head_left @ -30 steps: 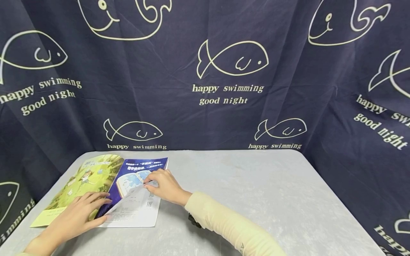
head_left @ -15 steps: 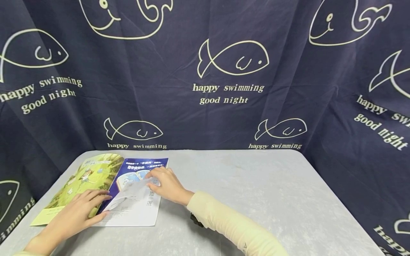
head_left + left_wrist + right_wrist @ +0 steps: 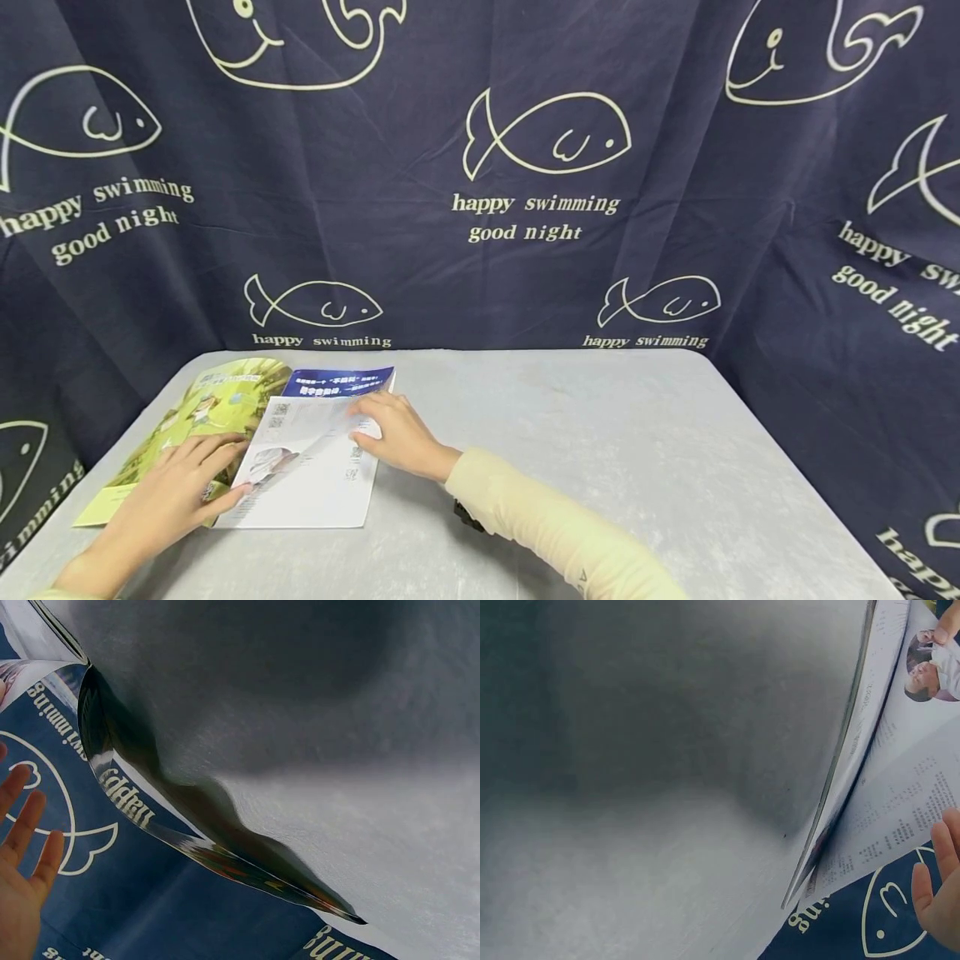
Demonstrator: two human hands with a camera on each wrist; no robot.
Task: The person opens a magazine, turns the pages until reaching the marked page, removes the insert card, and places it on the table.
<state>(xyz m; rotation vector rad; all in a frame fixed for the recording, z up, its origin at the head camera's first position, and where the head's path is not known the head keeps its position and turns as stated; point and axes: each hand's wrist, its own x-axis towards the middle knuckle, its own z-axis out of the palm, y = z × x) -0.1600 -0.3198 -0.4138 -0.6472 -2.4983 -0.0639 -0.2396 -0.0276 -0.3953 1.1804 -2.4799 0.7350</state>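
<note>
A thin illustrated booklet lies spread on the grey table, with a green picture page (image 3: 217, 408) on its left. A white printed page (image 3: 322, 500) covers most of a blue page (image 3: 315, 382) on the right. My left hand (image 3: 168, 492) rests over the lower fold, fingers extended and thumb on the white page's lower left. At the white page's upper right is my right hand (image 3: 401, 437), thumb and fingers apart. In the right wrist view its fingers (image 3: 945, 851) overlap the edge of the printed sheet (image 3: 900, 825). The left wrist view shows spread fingers (image 3: 30, 817) beside the booklet's curled edge.
The grey table (image 3: 600, 467) extends to the right of the booklet. A dark blue curtain (image 3: 525, 283) printed with fish and lettering hangs behind and at both sides. A cream sleeve (image 3: 555, 525) covers the right forearm, with something dark beneath its cuff.
The white page has spread up and left over the blue page, hiding its picture. My right thumb and fingers, earlier close together at the page, now stand apart; my left hand has barely moved.
</note>
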